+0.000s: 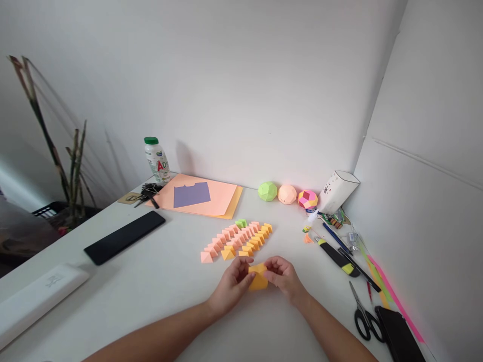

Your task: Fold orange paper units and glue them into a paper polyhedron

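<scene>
Between my two hands is a piece of folded yellow-orange paper (258,280), held a little above the front of the table. My left hand (231,285) pinches its left edge, thumb in front. On the right edge my right hand (285,277) has its thumb and fingers closed on the same paper. Just beyond the hands, folded paper units stand in slanting rows: pink units (217,244), orange units (256,242) and a few green units (240,223). The fingertips behind the paper are partly hidden.
Three paper balls, green (267,191), peach (287,194) and multicoloured (307,199), sit by the wall near a white tube (337,192). A utility knife (337,257), scissors (365,315) and phone (399,334) lie right. Paper sheets (222,193), a bottle (157,160) and a black slab (124,237) lie left.
</scene>
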Available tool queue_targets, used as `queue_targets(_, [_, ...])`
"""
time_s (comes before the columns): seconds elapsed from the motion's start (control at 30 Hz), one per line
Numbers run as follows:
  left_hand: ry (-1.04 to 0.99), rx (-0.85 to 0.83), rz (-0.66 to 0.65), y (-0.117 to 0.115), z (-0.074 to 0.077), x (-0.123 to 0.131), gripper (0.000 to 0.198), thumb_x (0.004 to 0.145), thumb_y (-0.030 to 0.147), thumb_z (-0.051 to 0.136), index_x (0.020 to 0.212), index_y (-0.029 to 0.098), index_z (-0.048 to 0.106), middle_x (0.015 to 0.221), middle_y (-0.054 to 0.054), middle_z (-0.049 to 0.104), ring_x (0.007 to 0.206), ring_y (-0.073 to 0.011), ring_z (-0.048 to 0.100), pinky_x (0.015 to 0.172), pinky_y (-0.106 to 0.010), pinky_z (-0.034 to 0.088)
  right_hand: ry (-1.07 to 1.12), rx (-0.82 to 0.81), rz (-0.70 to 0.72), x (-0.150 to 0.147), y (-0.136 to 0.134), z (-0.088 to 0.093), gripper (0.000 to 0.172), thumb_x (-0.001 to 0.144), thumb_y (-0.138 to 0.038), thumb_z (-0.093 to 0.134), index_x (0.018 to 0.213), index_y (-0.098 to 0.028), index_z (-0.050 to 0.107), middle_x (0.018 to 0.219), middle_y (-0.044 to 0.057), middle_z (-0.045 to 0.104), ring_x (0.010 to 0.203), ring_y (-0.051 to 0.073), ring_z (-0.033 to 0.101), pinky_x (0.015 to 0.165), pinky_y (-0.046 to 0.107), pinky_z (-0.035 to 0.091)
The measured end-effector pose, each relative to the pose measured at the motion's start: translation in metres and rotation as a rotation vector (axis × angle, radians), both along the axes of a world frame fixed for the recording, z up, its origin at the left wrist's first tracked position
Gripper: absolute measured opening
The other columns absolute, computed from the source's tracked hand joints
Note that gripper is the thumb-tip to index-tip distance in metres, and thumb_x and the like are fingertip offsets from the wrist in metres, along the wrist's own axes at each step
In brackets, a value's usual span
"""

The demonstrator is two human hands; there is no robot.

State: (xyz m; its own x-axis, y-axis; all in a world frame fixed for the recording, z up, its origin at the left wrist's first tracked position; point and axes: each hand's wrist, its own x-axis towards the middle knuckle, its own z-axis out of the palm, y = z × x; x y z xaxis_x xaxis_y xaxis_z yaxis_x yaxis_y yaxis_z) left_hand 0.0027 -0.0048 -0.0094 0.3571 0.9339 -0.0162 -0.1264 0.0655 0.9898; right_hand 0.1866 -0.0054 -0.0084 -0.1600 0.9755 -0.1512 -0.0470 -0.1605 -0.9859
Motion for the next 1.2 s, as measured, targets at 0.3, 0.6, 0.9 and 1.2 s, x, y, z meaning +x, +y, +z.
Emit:
queue_targets(0.3, [-0.111, 0.004, 0.039, 0.000, -0.001, 0.001, 0.024, 0.081, 0.038, 0.056, 0.079, 0.021, 0.039, 0.070, 0.004, 0.045, 0.063, -0.0099, 0.047, 0.058, -0.023, 0.040, -0.080, -0.010, 0.099, -0.002, -0.003, -0.001, 0.045, 0.067, -0.035, 0.074, 0.108, -0.019, 0.061, 0.079, 0.001, 0.060, 0.066, 0.013, 0.055, 0.064, 0.029, 0.047])
queue_targets(0.6, [0.044, 0.193, -0.046, 0.001, 0.001, -0.004, 0.026, 0.080, 0.030, 0.056, 0.106, 0.023, 0.059, 0.096, -0.006, 0.057, 0.092, -0.0209, 0.055, 0.082, -0.037, 0.048, -0.032, 0.005, 0.137, -0.005, -0.003, 0.005, 0.028, 0.067, -0.036, 0.074, 0.078, -0.018, 0.057, 0.067, -0.003, 0.056, 0.055, 0.009, 0.048, 0.052, 0.022, 0.037])
queue_targets(0.9, [0.004, 0.070, -0.032, 0.000, 0.000, -0.003, 0.035, 0.077, 0.036, 0.061, 0.110, 0.025, 0.061, 0.100, -0.006, 0.058, 0.093, -0.0214, 0.057, 0.083, -0.038, 0.049, -0.120, 0.108, 0.107, -0.006, -0.004, 0.010, 0.030, 0.069, -0.044, 0.068, 0.062, -0.018, 0.058, 0.063, -0.003, 0.048, 0.053, 0.010, 0.041, 0.050, 0.024, 0.033])
queue_targets(1.2, [0.122, 0.163, -0.014, 0.000, -0.007, -0.003, 0.031, 0.080, 0.039, 0.056, 0.107, 0.024, 0.064, 0.088, -0.005, 0.058, 0.081, -0.0193, 0.055, 0.071, -0.032, 0.049, -0.105, 0.153, 0.038, -0.008, -0.006, 0.014, 0.028, 0.068, -0.040, 0.070, 0.058, -0.017, 0.057, 0.065, -0.002, 0.049, 0.053, 0.010, 0.040, 0.050, 0.024, 0.033])
